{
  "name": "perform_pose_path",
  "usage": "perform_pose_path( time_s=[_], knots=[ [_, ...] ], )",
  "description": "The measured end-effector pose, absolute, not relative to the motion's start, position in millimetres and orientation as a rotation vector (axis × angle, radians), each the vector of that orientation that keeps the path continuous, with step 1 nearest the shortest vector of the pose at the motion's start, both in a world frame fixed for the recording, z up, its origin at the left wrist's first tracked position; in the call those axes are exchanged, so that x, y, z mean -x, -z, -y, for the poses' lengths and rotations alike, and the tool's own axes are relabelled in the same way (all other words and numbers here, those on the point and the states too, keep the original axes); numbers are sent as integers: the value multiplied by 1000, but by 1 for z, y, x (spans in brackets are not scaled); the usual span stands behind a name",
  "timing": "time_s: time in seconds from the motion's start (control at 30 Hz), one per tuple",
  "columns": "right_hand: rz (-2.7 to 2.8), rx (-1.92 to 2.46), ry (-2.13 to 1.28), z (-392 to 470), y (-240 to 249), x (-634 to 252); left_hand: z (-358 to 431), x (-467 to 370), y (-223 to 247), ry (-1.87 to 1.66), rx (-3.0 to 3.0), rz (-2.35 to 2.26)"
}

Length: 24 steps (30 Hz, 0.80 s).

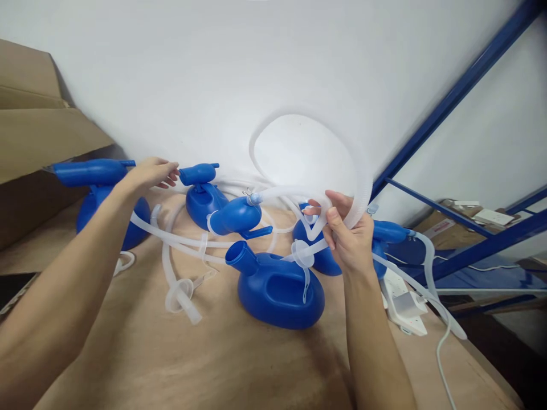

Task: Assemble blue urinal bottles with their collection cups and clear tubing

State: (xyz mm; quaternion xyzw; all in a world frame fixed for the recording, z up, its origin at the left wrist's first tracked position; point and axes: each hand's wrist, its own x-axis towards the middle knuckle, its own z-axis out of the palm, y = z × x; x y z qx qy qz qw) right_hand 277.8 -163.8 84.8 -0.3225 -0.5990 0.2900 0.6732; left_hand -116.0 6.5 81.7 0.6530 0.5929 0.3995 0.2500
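My right hand (348, 230) is closed around a looped, translucent corrugated hose (361, 171). One end of that hose joins a blue spouted head piece (237, 216), which hangs over an open-necked blue bottle (282, 290) in the middle of the table. My left hand (158, 171) reaches toward the back left with fingers somewhat apart and nothing between them. Its fingertips are beside the blue head (199, 173) of another bottle; whether they touch it I cannot tell. A translucent disc with a strap (303, 253) rests at the front bottle's right end.
Another blue bottle (92, 173) stands far left beside a cardboard box (38, 131). Loose tubing with a translucent disc (178, 295) lies on the wooden table (192, 364). At right are more blue bottles, a white power strip (404, 304) and a blue metal frame (457, 91).
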Motion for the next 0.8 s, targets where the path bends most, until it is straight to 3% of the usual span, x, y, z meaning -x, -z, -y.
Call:
perform_pose_path(
  time_s=[0.17, 0.33, 0.57, 0.8],
  knots=[
    [1355, 727, -597, 166, -94, -261, 82, 81, -124, -1012, -1979, -1234],
    [1312, 721, -567, 160, -105, -244, 121, 56, -125, -691, -2176, -1201],
    [1374, 1039, -740, 153, -109, -275, 113, 71, -122, -999, -2265, -1256],
    [1392, 1240, -384, 148, -99, -315, 133, 73, -133, -1227, -2492, -1221]
  ],
)
